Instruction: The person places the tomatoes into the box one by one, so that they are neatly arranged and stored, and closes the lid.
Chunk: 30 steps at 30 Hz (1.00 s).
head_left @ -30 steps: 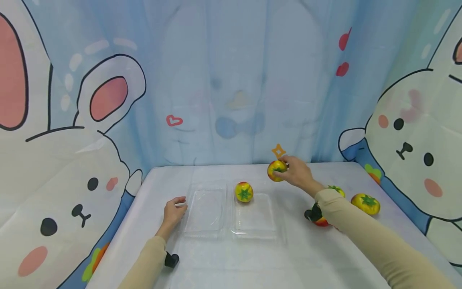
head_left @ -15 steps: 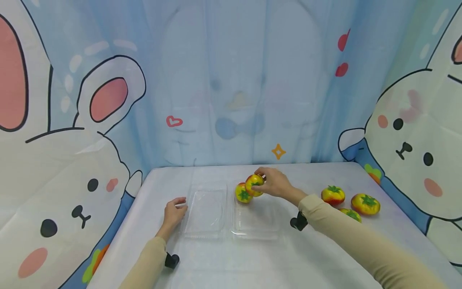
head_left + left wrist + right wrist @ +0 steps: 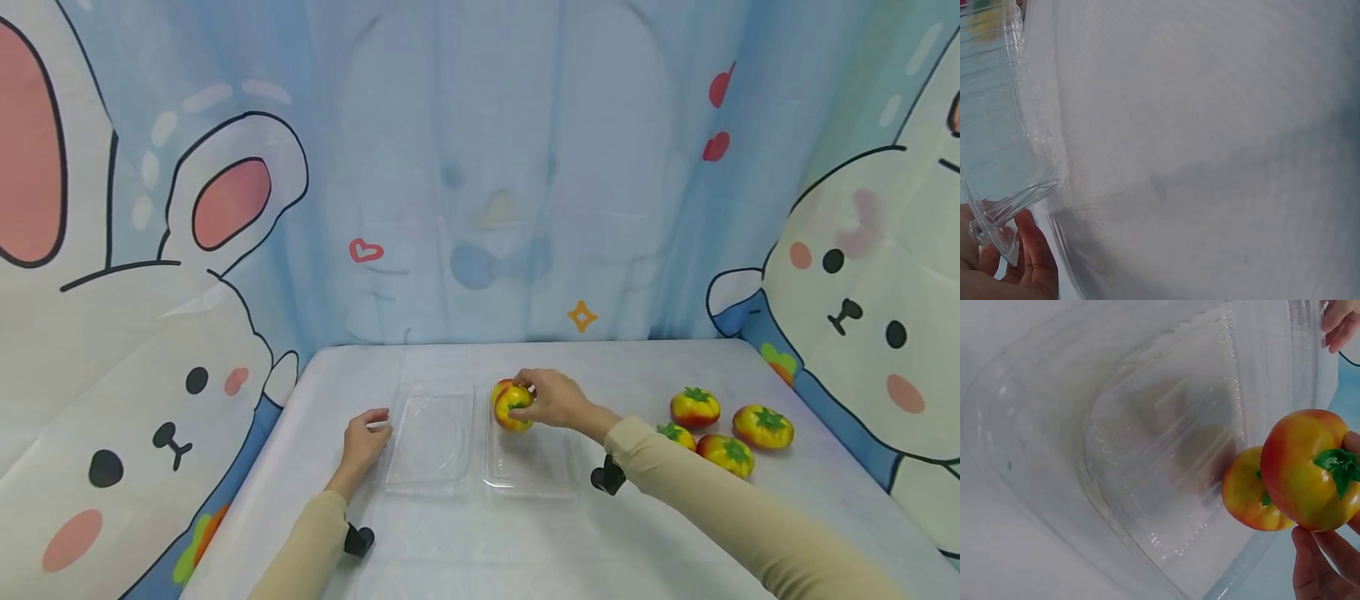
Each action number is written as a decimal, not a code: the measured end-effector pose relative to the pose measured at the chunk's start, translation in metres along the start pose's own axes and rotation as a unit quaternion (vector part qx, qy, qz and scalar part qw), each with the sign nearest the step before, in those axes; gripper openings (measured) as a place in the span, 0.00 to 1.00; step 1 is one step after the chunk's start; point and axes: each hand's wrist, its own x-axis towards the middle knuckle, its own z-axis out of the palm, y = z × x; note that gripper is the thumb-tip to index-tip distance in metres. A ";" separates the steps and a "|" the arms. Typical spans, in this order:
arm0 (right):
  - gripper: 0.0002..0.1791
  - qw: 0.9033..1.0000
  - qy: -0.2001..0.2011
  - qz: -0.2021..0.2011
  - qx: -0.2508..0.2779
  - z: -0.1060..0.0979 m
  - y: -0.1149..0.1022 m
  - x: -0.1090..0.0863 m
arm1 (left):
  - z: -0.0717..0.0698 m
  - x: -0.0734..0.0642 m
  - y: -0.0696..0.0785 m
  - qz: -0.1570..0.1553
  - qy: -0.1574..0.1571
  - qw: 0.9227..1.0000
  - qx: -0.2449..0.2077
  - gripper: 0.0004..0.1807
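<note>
A clear plastic clamshell box lies open flat on the table, with its left half [image 3: 430, 437] and right half [image 3: 534, 467] side by side. My right hand [image 3: 558, 400] holds a yellow-red toy persimmon [image 3: 1304, 465] with a green leafy top, over the back of the right half. Behind it in that half sits another toy persimmon [image 3: 1246, 487], partly covered by the held one. At the outer left edge, my left hand [image 3: 365, 440] pinches the box's rim between thumb and fingers, as the left wrist view shows near the plastic corner [image 3: 1007, 212].
Several more toy persimmons [image 3: 725, 455] lie grouped on the white table [image 3: 480, 550] to the right, beside the right forearm. A curtain with cartoon rabbits [image 3: 487, 167] hangs behind the table and along both sides.
My right hand has carried the persimmon leftward and down, from the table's back to above the box's right half, beside the other persimmon. My left hand has stayed at the box edge.
</note>
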 end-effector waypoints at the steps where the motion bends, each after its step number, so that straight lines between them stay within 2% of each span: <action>1: 0.25 1.000 -0.002 0.003 0.000 0.001 0.000 -0.001 | 0.000 0.000 0.000 -0.002 0.000 1.000 -0.001 0.18; 13: 0.27 0.999 -0.024 0.007 -0.025 0.017 0.000 -0.004 | 0.001 -0.001 0.000 0.000 0.001 1.000 0.001 0.18; 20: 0.27 0.999 -0.021 0.005 -0.026 0.021 0.000 -0.003 | 0.001 0.001 0.000 0.000 0.001 1.000 -0.004 0.18; 27: 0.26 0.999 -0.033 0.017 -0.031 0.027 0.001 -0.001 | 0.002 0.001 -0.004 0.022 0.006 1.000 0.001 0.18; 30: 0.25 0.999 -0.032 0.016 -0.029 0.029 0.001 -0.001 | 0.001 0.000 -0.004 0.022 0.006 1.000 0.002 0.18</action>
